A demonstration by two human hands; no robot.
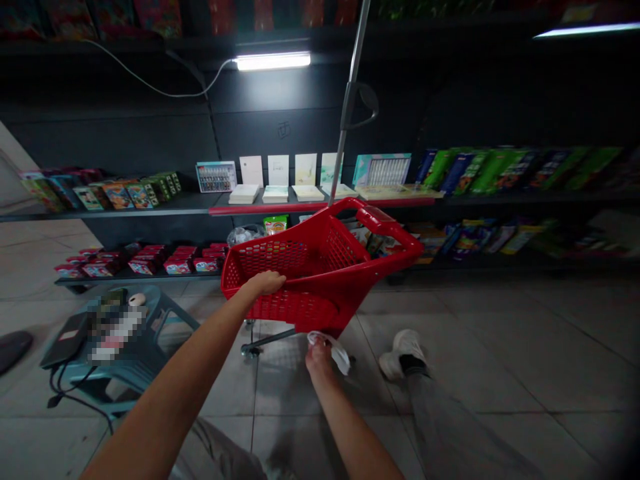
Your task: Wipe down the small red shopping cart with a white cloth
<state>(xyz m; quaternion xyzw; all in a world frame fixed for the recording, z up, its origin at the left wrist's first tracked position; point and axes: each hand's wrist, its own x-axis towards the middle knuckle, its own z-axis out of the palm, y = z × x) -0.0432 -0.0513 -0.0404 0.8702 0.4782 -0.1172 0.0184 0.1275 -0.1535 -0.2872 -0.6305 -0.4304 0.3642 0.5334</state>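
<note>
Closed left hand (270, 283) over near rim of red plastic shopping cart (360, 287), with fingers narrow and basket wall directly under them. Pinched thin white cloth (341, 359) in right hand (319, 353), low by cart's near side, with one end trailing right of the fingers. Could not tell whether cloth touched cart. Noted blue-grey plastic stool (156, 300) left of cart; saw red-edged shelf (280, 209) behind cart.

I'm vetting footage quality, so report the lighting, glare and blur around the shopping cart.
Head view: the tube light glares white against the dark back panel; the red shopping cart reads clearly; the far right edge falls soft and dark; pixelation hides items on the plastic stool.
</note>
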